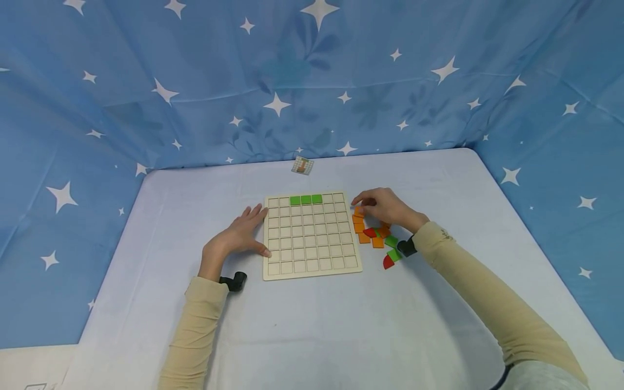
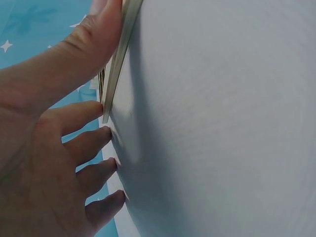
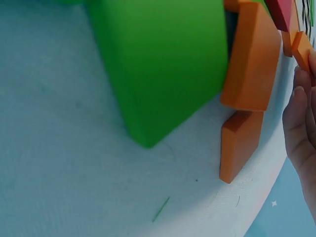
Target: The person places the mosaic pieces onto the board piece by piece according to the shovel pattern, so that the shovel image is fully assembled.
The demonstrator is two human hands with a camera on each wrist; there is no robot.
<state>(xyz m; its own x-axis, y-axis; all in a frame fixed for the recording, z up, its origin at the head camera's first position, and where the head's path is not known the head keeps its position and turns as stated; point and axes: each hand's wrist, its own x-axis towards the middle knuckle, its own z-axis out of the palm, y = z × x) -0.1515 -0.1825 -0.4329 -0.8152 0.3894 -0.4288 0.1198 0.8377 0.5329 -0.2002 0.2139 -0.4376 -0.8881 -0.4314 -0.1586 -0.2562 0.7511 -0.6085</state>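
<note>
A pale wooden grid board (image 1: 312, 233) lies on the white table, with several green square tiles (image 1: 305, 200) in its top row. My left hand (image 1: 239, 233) is spread along the board's left edge. Its thumb rests at the edge, as the left wrist view shows with the board (image 2: 116, 74) seen edge-on. To the right of the board, my right hand (image 1: 385, 207) pinches an orange square tile (image 3: 301, 50) over a loose pile. That pile holds orange tiles (image 1: 377, 242), green tiles (image 1: 391, 241) and red rounded pieces (image 1: 388, 262).
A small printed card (image 1: 302, 165) with a grid picture lies beyond the board, near the table's far edge. A blue curtain (image 1: 273, 70) with white stars hangs behind and beside the white table (image 1: 312, 330).
</note>
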